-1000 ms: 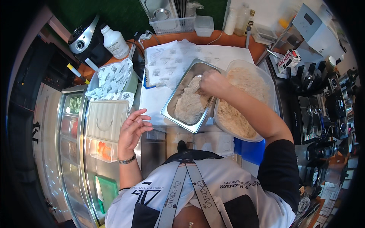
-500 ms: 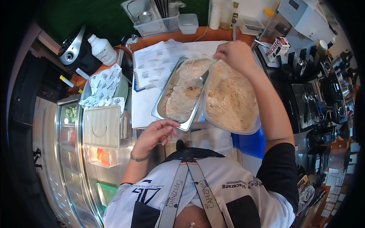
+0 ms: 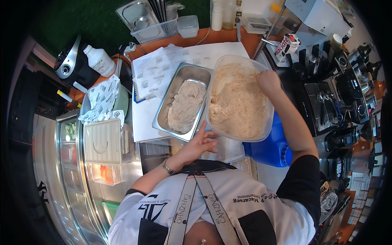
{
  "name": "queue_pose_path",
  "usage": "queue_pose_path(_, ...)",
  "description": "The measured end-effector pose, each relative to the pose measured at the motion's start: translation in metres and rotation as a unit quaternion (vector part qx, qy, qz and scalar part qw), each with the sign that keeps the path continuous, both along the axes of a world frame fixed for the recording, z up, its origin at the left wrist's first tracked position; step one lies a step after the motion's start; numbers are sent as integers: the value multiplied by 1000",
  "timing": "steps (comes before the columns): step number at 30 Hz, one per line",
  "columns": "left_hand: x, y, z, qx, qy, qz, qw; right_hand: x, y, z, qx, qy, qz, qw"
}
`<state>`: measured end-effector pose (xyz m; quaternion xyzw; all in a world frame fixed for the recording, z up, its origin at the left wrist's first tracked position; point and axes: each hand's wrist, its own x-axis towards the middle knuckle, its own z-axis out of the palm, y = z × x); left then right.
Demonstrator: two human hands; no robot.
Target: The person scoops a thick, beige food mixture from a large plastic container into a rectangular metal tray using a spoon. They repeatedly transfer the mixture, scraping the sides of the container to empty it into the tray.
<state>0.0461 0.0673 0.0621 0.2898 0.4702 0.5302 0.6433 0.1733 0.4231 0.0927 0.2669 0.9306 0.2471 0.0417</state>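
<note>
A steel pan [image 3: 160,110] holds a lump of pale, wet, dough-like mixture [image 3: 187,107], with bare metal at its far end. Right beside it, a clear plastic container [image 3: 267,132] holds tan mixture [image 3: 239,107] smeared up its walls. My right hand [image 3: 268,83] is closed at the container's right wall, fingertips hidden; whatever it grips does not show. Below the gap between the two vessels is my left hand [image 3: 201,143], open, index finger extended and fingers apart, close to the pan's near corner and the container's near edge.
Printed paper sheets [image 3: 153,69] lie beyond the pan. A blue jug [image 3: 267,149] stands under the container's near right side. To the left are a lidded box [image 3: 103,143], a paper-lined tub [image 3: 102,100] and a white bottle [image 3: 99,61]. Coffee equipment [image 3: 320,104] fills the right side.
My right hand has moved from the far side between the vessels to the container's right wall. The far part of the pan's mixture is gone. My left hand has shifted right, off the pan's corner.
</note>
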Motion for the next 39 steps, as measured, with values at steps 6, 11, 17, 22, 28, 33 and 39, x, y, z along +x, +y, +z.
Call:
queue_pose_path(6, -4, 8, 8, -24, 56, -30, 998, -11, -43, -10, -205, 104, -35, 973)
queue_pose_path(11, -9, 11, 11, -31, 53, -48, 997, -19, -47, -19, -290, 163, -60, 941)
queue_pose_path(17, -16, 8, 9, -41, 38, -63, 996, -9, -32, -33, -398, 226, -67, 887)
queue_pose_path(22, -22, 4, 3, -7, 5, -63, 998, 7, -17, -42, -486, 264, -52, 832)
queue_pose_path(28, -27, -8, 14, -20, -21, -27, 999, 22, -2, -33, -562, 274, -72, 777)
queue_pose_path(33, -46, -36, 37, -3, -23, 33, 999, 44, 9, -5, -548, 290, -42, 784)
queue_pose_path(39, -79, -78, 44, 16, -12, 131, 991, 59, 24, 46, -509, 296, -23, 808)
